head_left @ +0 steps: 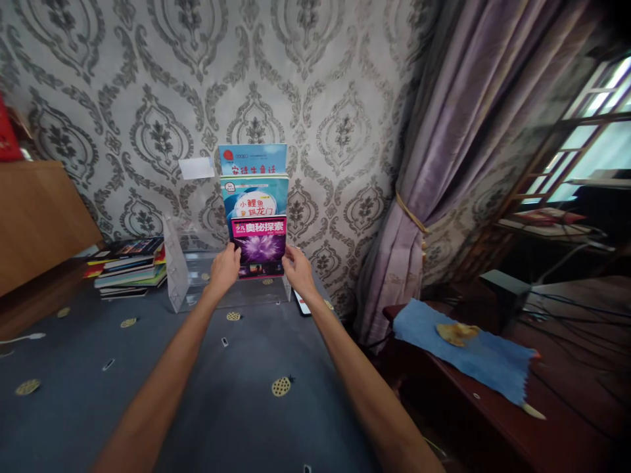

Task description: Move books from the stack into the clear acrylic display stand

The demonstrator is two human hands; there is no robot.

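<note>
1. The left hand [225, 268] has its fingers closed on the left edge of a magenta-and-purple book [259, 246].
2. The right hand [298, 270] holds the same book by its right edge, fingers gripping there, so the book is upright between the two hands with its cover facing the person.
3. That book is at the front of a clear stand [176, 266]; whether its lower edge rests on the stand is hard to tell.
4. Behind and above it stands a teal book [256, 195], and behind that a light-blue book [254, 156], each partly covered by the one in front.
5. A white card [196, 168] is left of the light-blue book.
6. The stand is on a worktop [236, 401] with a dark blue-grey, pineapple-patterned cover, near the patterned wall [340, 125].
7. Left of the stand lies a pile of books [129, 270]; a phone [302, 303] lies beside the right wrist, partly hidden.
</note>
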